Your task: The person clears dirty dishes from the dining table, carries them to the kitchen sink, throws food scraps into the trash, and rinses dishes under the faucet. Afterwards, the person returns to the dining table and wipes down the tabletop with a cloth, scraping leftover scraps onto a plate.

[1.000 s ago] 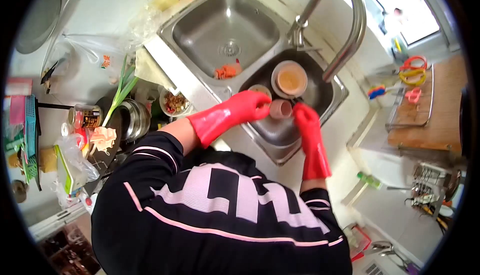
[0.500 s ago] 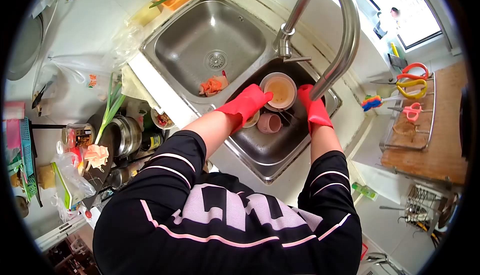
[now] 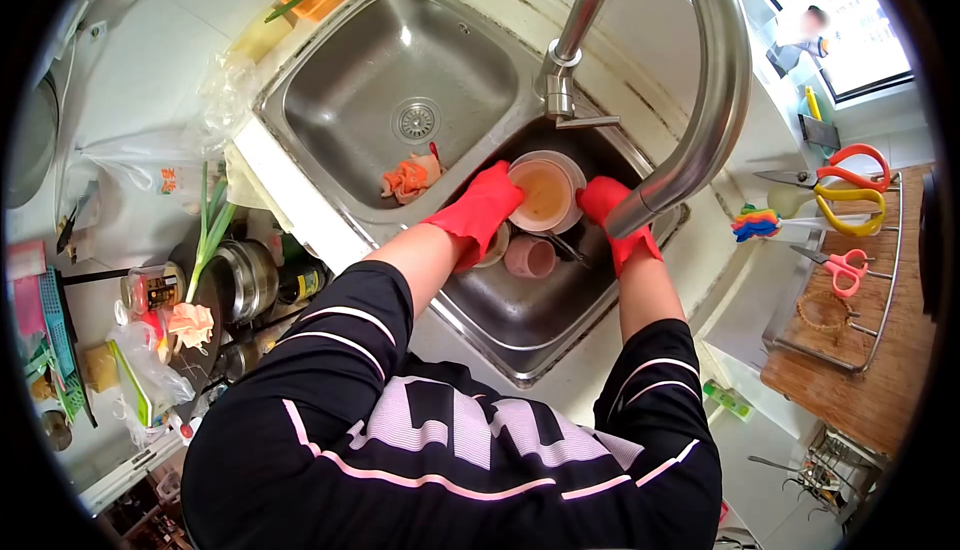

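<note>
Both my hands wear red rubber gloves and reach into the right-hand sink basin [image 3: 492,325]. A pale bowl [image 3: 543,198] with cloudy, yellowish liquid sits between them, seemingly stacked in or on another one. My left hand [image 3: 482,212] grips its left rim. At the right rim, my right hand [image 3: 606,212] holds the other side, its fingertips partly hidden behind the bowl and faucet head. Just below stands a pink cup [image 3: 530,257]. Another bowl [image 3: 496,247] is mostly covered by my left glove. Dark, thin utensils [image 3: 568,248] lie beside the cup.
A tall curved faucet [image 3: 735,70] arches over the right basin. In the left basin [image 3: 345,100] lies a crumpled orange cloth [image 3: 410,178]. Scissors [image 3: 845,272] and a multicoloured brush [image 3: 756,224] hang at a rack on the right. Spring onions [image 3: 211,235] stick up at left.
My right hand has come in against the bowl's right side. My left fingers have moved from over the bowl's inside to its left rim. The whole view has shifted slightly.
</note>
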Demonstrator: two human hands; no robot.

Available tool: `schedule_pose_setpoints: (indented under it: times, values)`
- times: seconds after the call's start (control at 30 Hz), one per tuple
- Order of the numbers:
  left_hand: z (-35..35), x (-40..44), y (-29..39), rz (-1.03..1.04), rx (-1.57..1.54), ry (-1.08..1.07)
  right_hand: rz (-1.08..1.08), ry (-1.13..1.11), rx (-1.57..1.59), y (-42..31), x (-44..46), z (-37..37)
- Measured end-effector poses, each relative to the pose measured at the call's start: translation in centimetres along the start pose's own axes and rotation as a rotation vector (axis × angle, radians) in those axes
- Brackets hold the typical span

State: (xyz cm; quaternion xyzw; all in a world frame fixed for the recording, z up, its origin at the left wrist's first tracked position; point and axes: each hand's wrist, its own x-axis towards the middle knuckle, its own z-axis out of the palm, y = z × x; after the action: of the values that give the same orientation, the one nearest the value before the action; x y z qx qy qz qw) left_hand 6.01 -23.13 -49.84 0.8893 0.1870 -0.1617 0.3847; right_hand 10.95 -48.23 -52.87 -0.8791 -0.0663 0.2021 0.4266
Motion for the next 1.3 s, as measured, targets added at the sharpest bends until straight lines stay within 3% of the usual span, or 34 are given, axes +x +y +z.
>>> schedule_pose_setpoints:
  times: [0.13,0.33,0.53,0.63,0.73,0.87,0.97,1.03,1.13,1.17,1.3]
  values:
    - [0.4,-0.1,-3.3,0.032,-0.034,0.022,0.177,-0.463,-0.27,-3.7,2.2,-1.4]
    - [2.4,-1.8,-6.9,-0.116,-0.283,0.116,0.113,-0.492,-0.303,-5.8,0.6,-0.9]
    - [3.0,-3.9,-10.6,-0.225,-0.372,0.132,-0.193,-0.186,-0.732,-6.2,-2.0,3.5]
    - [3.3,-4.5,-11.6,-0.252,-0.358,0.11,0.019,-0.247,-0.825,-8.6,-2.3,3.5]
    - [3.6,-4.6,-12.1,-0.276,-0.324,0.081,-0.025,-0.284,-0.885,-11.6,-3.5,2.2]
    - [3.5,-4.6,-12.0,-0.329,-0.338,-0.009,-0.101,-0.088,-0.886,-14.2,-5.7,3.1]
    - [1.7,-6.5,-9.7,-0.464,-0.707,-0.138,-0.197,-0.115,-1.0,-15.1,-6.1,3.3]
    - [2.5,-5.7,-10.7,-0.367,-0.449,-0.153,-0.24,-0.108,-1.066,-15.2,-6.3,2.9]
    - [4.9,-3.7,-13.1,-0.163,-0.104,-0.157,0.073,0.276,-0.532,-11.6,-4.4,3.5]
    - [3.8,-4.6,-11.9,-0.141,-0.104,-0.158,-0.084,0.244,-0.65,-14.2,-6.3,2.4]
    - [-3.5,-11.4,-4.9,-0.16,-0.328,-0.135,0.263,0.407,-0.232,-16.3,-8.0,-0.2]
